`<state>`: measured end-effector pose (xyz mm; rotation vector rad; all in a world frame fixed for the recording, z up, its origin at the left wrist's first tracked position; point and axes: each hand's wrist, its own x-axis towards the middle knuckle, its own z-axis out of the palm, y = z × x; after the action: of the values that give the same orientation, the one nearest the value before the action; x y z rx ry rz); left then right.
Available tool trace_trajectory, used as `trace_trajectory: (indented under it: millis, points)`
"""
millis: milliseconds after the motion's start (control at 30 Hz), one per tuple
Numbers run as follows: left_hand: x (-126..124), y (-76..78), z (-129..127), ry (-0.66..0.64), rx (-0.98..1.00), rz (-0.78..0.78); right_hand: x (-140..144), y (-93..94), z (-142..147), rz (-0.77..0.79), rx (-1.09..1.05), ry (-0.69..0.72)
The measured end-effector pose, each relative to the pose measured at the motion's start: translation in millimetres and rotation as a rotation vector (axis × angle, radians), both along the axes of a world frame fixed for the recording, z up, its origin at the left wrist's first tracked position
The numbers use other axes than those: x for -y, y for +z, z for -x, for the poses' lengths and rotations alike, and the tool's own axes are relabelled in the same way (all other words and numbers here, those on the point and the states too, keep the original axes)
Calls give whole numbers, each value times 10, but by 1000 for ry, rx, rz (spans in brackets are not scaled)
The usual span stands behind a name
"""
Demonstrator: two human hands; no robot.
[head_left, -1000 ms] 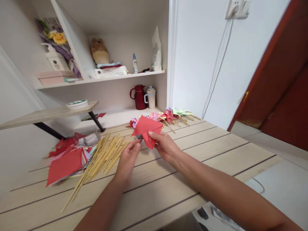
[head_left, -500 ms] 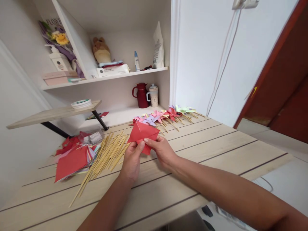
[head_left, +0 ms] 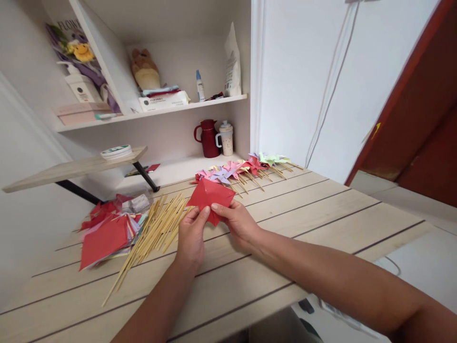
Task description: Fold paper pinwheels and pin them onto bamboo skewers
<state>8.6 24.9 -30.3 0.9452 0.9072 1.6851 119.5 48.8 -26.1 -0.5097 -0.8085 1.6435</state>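
Fingers: left hand point(head_left: 191, 234) and right hand point(head_left: 238, 220) both pinch folded red paper point(head_left: 210, 196), held above the surface point(head_left: 303, 209) centre.
Risk: paper may tear or unfold if pinched unevenly.
Nearby: bamboo sticks point(head_left: 153, 236) at 9 o'clock could get knocked.

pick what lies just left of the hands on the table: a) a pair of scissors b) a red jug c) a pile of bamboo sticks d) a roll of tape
c: a pile of bamboo sticks lies on the wooden table just beside the left hand, which with the right hand holds a red folded paper.
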Motion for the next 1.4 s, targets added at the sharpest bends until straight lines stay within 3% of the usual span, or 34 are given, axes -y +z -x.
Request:
trace_trajectory:
  millis: [333,500,633,700,1133,1400]
  points:
    - [-39,56,219,105,111,80,-72,-39,-121,-28,217,6]
    - [-31,113,321,145,186,81,-62,-65,-174,-326,375,3]
    - [-1,127,288,93,176,60,-10,-76,-150,-618,551,-13]
    - [11,124,267,73,162,60,3,-81,-134,-682,593,-42]
    - [22,110,247,45,129,82,-75,-144,-122,-830,690,-199]
    - [12,113,235,15,192,101,-22,-73,-140,-860,671,-267]
